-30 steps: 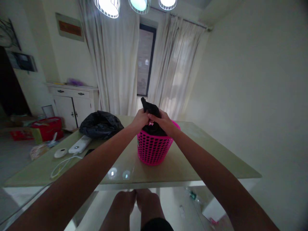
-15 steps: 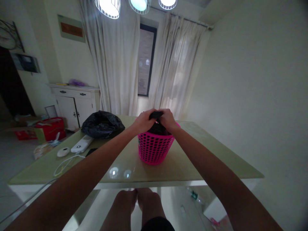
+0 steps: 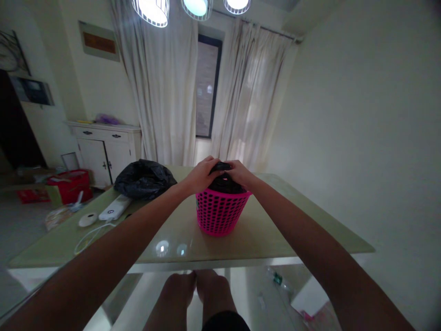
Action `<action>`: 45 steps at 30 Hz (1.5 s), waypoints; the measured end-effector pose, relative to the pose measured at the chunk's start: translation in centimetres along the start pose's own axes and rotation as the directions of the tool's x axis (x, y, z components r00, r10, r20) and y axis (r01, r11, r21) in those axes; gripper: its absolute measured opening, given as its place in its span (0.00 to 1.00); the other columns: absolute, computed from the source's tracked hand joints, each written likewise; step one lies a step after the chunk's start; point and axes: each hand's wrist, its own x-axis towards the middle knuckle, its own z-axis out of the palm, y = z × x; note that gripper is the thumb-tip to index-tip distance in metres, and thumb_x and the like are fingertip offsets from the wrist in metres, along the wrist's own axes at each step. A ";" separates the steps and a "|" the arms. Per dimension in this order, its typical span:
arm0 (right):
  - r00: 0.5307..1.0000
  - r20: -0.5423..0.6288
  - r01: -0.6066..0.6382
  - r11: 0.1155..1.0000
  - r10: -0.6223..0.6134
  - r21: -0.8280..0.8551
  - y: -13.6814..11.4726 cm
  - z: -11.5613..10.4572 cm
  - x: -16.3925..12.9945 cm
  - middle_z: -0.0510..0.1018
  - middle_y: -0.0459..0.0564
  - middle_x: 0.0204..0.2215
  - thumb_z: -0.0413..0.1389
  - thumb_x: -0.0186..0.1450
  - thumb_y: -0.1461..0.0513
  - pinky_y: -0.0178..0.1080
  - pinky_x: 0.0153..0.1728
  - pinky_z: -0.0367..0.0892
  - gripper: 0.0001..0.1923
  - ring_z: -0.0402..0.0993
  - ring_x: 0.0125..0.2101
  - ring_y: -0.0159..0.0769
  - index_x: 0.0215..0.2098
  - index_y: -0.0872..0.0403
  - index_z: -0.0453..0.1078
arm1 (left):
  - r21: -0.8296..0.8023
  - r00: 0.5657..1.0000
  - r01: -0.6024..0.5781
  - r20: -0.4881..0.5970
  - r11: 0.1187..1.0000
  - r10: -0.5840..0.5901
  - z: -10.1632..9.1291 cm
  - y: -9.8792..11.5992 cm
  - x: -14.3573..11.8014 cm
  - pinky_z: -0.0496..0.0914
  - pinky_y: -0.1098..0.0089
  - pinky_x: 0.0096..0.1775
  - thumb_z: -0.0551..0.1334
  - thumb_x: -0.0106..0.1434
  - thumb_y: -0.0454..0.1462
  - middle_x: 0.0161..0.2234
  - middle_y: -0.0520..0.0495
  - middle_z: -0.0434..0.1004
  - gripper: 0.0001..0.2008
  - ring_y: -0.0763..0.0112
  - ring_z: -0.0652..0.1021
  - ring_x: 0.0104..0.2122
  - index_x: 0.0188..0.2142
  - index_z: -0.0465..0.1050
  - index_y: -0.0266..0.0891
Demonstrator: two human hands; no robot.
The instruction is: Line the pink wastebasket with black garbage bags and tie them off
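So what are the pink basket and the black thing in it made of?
Pink basket: likely moulded plastic, rigid wall with even round holes. Black bag: looks like thin plastic film, crumpled under the left hand and right hand.

The room is dim and slightly soft overall. Light comes from 3 ceiling lamps (image 3: 195,8) overhead, blown out to white, and their glare shows as 2 bright spots on the glossy table (image 3: 275,230). Wide-angle distortion bends the walls and the edges darken.
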 end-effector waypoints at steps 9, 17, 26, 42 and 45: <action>0.984 0.082 -0.176 0.938 0.158 0.297 -1.4 -0.2 -1.4 0.86 0.50 0.36 0.67 0.55 0.66 0.41 0.44 0.78 0.18 0.82 0.36 0.38 0.44 0.56 0.78 | -0.157 0.992 0.095 -0.064 0.983 -0.107 0.0 -1.6 0.2 0.74 0.55 0.50 0.64 0.70 0.41 0.43 0.43 0.80 0.08 0.55 0.79 0.46 0.46 0.72 0.42; 0.976 0.201 -0.138 0.954 0.085 0.268 -0.4 -0.8 -1.5 0.85 0.45 0.36 0.63 0.49 0.70 0.44 0.44 0.80 0.48 0.81 0.34 0.38 0.69 0.52 0.63 | -0.246 0.985 0.132 -0.072 0.960 -0.154 0.7 -2.4 0.2 0.75 0.53 0.52 0.60 0.72 0.42 0.44 0.42 0.82 0.11 0.55 0.81 0.45 0.49 0.73 0.40; 0.969 0.084 0.247 0.946 -0.234 -0.212 0.4 -0.4 -1.0 0.79 0.53 0.51 0.68 0.59 0.58 0.50 0.50 0.80 0.37 0.80 0.45 0.42 0.65 0.51 0.64 | -0.718 0.891 0.376 0.108 0.586 -0.440 0.5 -1.9 0.5 0.78 0.56 0.53 0.67 0.69 0.38 0.39 0.45 0.85 0.09 0.60 0.84 0.42 0.47 0.79 0.36; 0.972 0.021 0.233 0.971 -0.233 -0.045 0.8 -0.3 -0.9 0.80 0.48 0.43 0.68 0.55 0.61 0.47 0.49 0.79 0.39 0.80 0.43 0.41 0.63 0.51 0.65 | -0.757 0.884 0.326 0.032 0.567 -0.466 0.4 -1.1 0.5 0.79 0.57 0.55 0.67 0.70 0.34 0.44 0.44 0.86 0.09 0.62 0.84 0.46 0.49 0.77 0.37; 0.959 -0.042 0.273 0.952 -0.281 -0.138 0.5 -0.5 -1.1 0.79 0.49 0.44 0.68 0.57 0.58 0.49 0.50 0.78 0.38 0.78 0.44 0.42 0.64 0.52 0.65 | -0.822 0.871 0.330 0.075 0.464 -0.486 0.1 -0.8 0.4 0.79 0.58 0.55 0.66 0.69 0.30 0.44 0.44 0.86 0.09 0.63 0.85 0.45 0.48 0.76 0.38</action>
